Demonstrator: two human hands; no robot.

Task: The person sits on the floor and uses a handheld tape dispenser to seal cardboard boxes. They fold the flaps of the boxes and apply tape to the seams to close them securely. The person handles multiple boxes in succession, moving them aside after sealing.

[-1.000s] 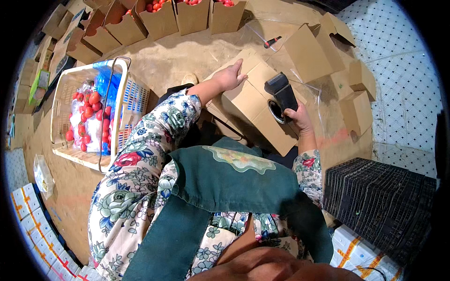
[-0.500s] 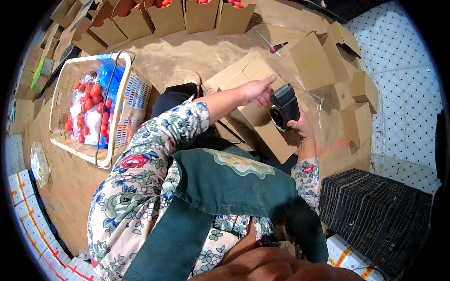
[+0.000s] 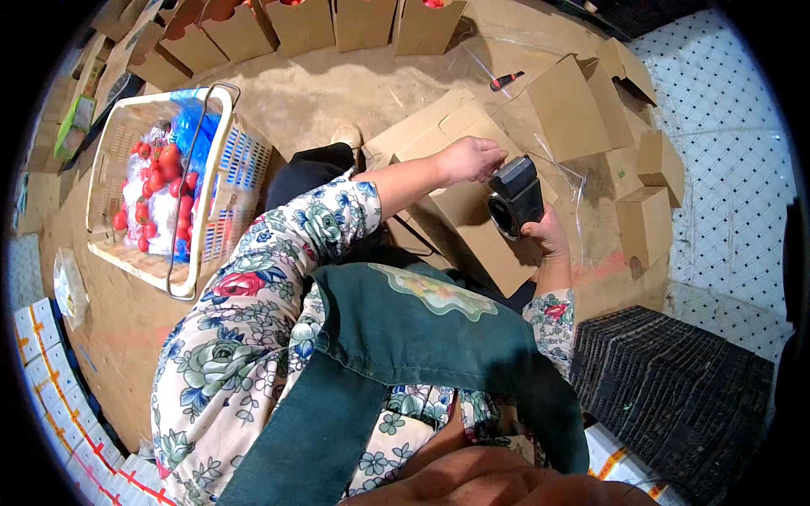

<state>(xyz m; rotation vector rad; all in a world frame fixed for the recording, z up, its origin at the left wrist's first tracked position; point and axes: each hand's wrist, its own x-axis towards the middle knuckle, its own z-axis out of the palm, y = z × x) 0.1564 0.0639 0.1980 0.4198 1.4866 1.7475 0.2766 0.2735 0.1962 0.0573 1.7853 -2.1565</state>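
Note:
My right hand (image 3: 548, 234) grips a black tape dispenser (image 3: 519, 190) over a cardboard box. A dark round opening, like the core of a roll, shows on the dispenser's lower left side. My left hand (image 3: 474, 160) is closed, its fingertips pinched together right beside the top end of the dispenser. Whatever lies between those fingertips is too small to make out. Beneath both hands the brown cardboard box (image 3: 468, 228) lies tilted in front of my lap, its flaps pressed flat at the far side.
At the left stands a white plastic basket (image 3: 139, 274) of red tomatoes (image 3: 169, 160) and plastic bags. Open cartons (image 3: 299, 29) line the far side; more cartons (image 3: 574, 110) stand at the right. A red-and-black tool (image 3: 506, 81) lies beyond the box. Black stacked crates (image 3: 666, 379) stand at near right.
The fingers of my left hand have gone from spread to pinched beside the dispenser. My right hand keeps its hold, and the dispenser has barely shifted.

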